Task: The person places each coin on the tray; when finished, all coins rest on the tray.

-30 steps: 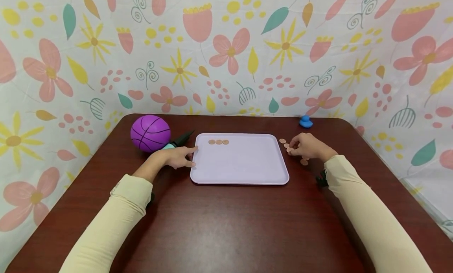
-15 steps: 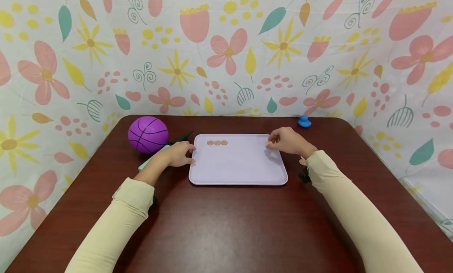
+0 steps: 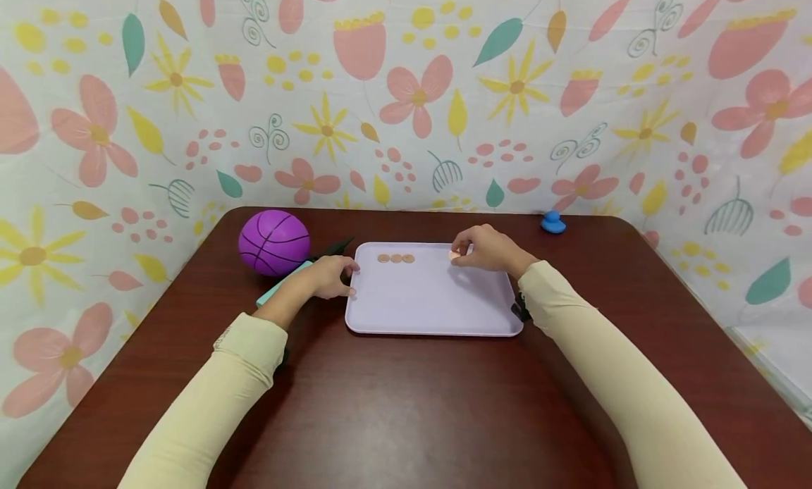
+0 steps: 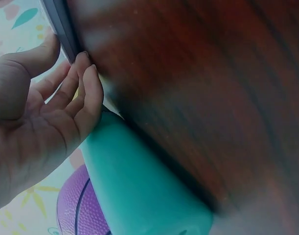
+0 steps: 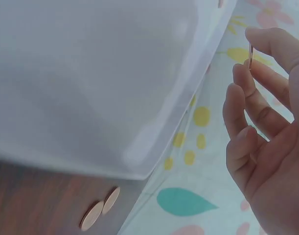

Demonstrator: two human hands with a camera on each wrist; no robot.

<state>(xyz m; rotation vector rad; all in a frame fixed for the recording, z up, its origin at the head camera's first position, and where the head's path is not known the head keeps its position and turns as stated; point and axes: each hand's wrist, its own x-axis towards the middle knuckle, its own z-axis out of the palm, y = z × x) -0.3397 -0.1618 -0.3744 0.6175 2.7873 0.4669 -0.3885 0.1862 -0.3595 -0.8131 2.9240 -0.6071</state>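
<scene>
Between thumb and fingertips, my right hand (image 3: 488, 249) pinches a copper coin (image 3: 453, 255) over the far right part of the pale lilac tray (image 3: 431, 299). In the right wrist view the coin (image 5: 250, 56) appears edge-on. Three more coins (image 3: 396, 258) lie in a row near the tray's far left corner. My left hand (image 3: 328, 276) holds the tray's left rim, with the thumb and bent fingers at the edge (image 4: 66, 34) in the left wrist view. Two coins (image 5: 100, 208) rest on the table beside the tray; in the head view the right arm hides that spot.
A purple basketball (image 3: 274, 242) sits at the back left. Beside it, partly behind my left hand, lies a teal item (image 3: 283, 283) with a black pointed part (image 3: 336, 248). A blue rubber duck (image 3: 552, 223) stands at the back right, before a patterned cloth (image 3: 419, 158).
My right hand has picked a coin from the table right of the tray and carried it left over the tray. The left hand has stayed at the left rim.
</scene>
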